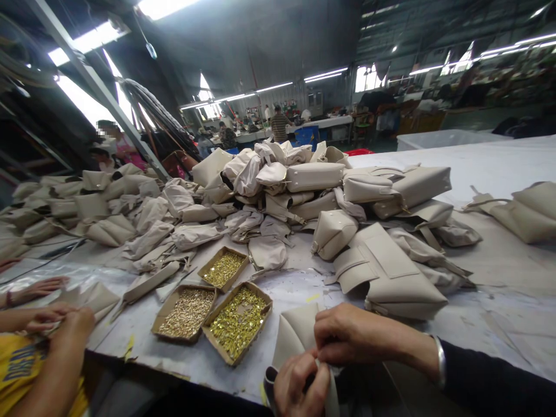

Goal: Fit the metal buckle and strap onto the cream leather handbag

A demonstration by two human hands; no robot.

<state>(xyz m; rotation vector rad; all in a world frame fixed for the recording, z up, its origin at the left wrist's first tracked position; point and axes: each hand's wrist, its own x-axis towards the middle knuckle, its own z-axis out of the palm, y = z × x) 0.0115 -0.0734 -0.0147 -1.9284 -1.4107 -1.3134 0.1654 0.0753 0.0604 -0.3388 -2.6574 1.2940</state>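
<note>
At the table's front edge, a beige leather bag (pixel 297 331) lies partly under my hands. My left hand (pixel 300 383) is closed on its near edge, fingers curled. Just above and to the right, my right hand (pixel 347 336) pinches at the same edge, its fingertips touching the left hand's. Anything small between the fingertips is hidden. Left of the bag sit three cardboard trays of small metal pieces: a near one with gold pieces (pixel 234 360), one with rose-gold pieces (pixel 163 331), and a farther one with gold pieces (pixel 244 270).
A large heap of beige bags (pixel 315 176) covers the table's middle and left. A bigger bag (pixel 406 289) lies right of my hands. At the left, a co-worker's hands (pixel 65 321) hold beige material. A slanted metal post (pixel 102 92) rises behind the heap.
</note>
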